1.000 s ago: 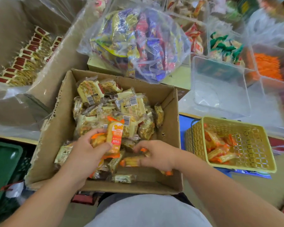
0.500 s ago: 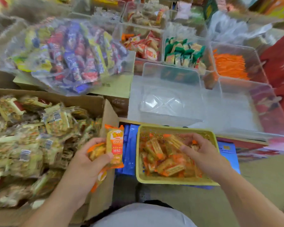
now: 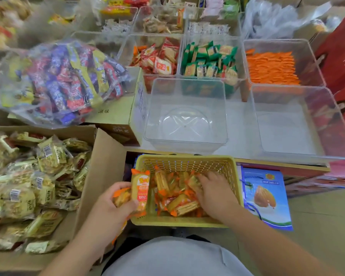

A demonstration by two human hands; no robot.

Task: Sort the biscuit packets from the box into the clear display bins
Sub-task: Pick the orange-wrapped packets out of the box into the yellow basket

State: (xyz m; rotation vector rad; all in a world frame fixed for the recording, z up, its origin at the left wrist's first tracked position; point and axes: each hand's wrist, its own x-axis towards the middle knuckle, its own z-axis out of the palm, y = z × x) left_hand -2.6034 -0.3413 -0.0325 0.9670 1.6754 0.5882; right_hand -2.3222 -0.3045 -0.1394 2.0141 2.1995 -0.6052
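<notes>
A cardboard box [image 3: 106, 166] at the left holds many yellow biscuit packets [image 3: 38, 186]. My left hand [image 3: 112, 208] grips several orange biscuit packets [image 3: 140, 190] at the left rim of a yellow plastic basket [image 3: 185, 222]. My right hand [image 3: 215, 194] lies palm down inside the basket on a heap of orange packets [image 3: 175, 196]; whether it grips one is hidden. Beyond the basket stand two clear display bins with nothing in them, one in the middle [image 3: 185, 140] and one at the right [image 3: 287, 150].
Behind those stand clear bins of red packets [image 3: 157, 60], green packets [image 3: 209, 62] and orange sticks [image 3: 271, 66]. A big clear bag of mixed snacks [image 3: 62, 80] lies on a carton at the back left. A blue printed bag [image 3: 267, 196] lies right of the basket.
The view swung right from the cardboard box to the basket and bins. My right hand went from the box into the basket. My left hand kept the orange packets and reached the basket's left rim.
</notes>
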